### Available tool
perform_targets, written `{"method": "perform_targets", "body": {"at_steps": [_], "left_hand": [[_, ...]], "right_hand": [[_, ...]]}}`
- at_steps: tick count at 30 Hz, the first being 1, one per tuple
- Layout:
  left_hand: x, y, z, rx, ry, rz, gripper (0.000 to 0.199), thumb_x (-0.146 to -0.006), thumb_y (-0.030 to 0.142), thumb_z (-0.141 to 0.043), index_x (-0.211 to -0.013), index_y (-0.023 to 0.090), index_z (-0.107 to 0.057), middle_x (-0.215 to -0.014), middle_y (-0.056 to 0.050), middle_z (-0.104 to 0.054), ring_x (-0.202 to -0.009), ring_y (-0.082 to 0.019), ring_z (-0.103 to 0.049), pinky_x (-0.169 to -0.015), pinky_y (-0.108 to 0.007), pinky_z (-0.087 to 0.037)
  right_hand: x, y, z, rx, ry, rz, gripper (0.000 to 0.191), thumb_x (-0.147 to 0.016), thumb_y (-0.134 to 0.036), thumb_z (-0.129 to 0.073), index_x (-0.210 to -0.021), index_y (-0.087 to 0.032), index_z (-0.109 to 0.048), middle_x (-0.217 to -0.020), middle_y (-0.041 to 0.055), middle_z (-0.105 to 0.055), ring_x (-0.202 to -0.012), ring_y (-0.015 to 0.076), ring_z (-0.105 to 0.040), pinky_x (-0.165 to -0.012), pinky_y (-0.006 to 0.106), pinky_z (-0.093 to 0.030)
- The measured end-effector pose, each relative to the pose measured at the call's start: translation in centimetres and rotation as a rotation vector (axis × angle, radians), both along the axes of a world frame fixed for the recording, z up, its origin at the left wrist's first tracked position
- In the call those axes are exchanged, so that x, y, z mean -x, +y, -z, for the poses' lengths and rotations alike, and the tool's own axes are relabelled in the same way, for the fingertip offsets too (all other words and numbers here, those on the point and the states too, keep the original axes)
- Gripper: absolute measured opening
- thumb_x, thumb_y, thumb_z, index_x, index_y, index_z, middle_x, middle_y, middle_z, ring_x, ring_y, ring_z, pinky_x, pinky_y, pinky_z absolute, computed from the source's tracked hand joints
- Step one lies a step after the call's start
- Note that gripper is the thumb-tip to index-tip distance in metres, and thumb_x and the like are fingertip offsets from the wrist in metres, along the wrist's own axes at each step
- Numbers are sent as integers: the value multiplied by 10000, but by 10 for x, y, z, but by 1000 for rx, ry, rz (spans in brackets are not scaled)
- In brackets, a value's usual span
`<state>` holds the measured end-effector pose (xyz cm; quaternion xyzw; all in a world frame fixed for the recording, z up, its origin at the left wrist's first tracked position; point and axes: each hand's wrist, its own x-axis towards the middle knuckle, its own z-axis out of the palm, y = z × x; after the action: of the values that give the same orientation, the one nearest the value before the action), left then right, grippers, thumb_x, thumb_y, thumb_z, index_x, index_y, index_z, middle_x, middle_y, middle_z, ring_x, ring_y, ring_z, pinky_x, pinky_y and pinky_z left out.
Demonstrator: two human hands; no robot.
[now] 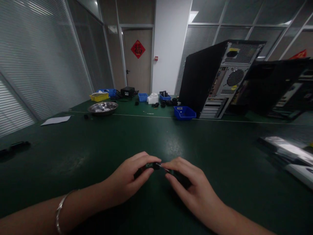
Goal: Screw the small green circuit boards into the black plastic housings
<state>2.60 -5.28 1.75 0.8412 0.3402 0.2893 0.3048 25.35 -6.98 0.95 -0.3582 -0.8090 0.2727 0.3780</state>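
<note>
My left hand (pixel 133 174) is closed, pinching a small dark part with a greenish face (pixel 153 165) between thumb and fingers; its kind is hard to make out. A silver bangle circles that wrist. My right hand (pixel 189 181) grips a thin screwdriver (pixel 166 169), its metal shaft pointing left and its dark handle mostly hidden under the fingers. The tip meets or almost meets the right end of the small part. Both hands are close together, low over the green tabletop (pixel 117 140).
At the back stand a metal bowl (pixel 102 108), a yellow bin (pixel 99 97), a blue bin (pixel 185 113) and a white device (pixel 153 98). A black computer tower (pixel 205 78) rises behind at right. Blurred silver hardware (pixel 290 150) lies at far right, dark items (pixel 19 146) at far left.
</note>
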Motion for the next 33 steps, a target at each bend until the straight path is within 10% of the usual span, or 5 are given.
{"method": "perform_targets", "body": {"at_steps": [33], "left_hand": [[-3,-2,4,241,-223,-48,248,-915,175,-500,-1092,146,-671,-919,-60,-685,-744,-164,-655,-725,-293,-528]], "right_hand": [[8,1,2,69,115,-63,233,-900,-94,-605,-1069,-228,-695,-939,40,-683,-866,182,-650,-769,295,-516]]}}
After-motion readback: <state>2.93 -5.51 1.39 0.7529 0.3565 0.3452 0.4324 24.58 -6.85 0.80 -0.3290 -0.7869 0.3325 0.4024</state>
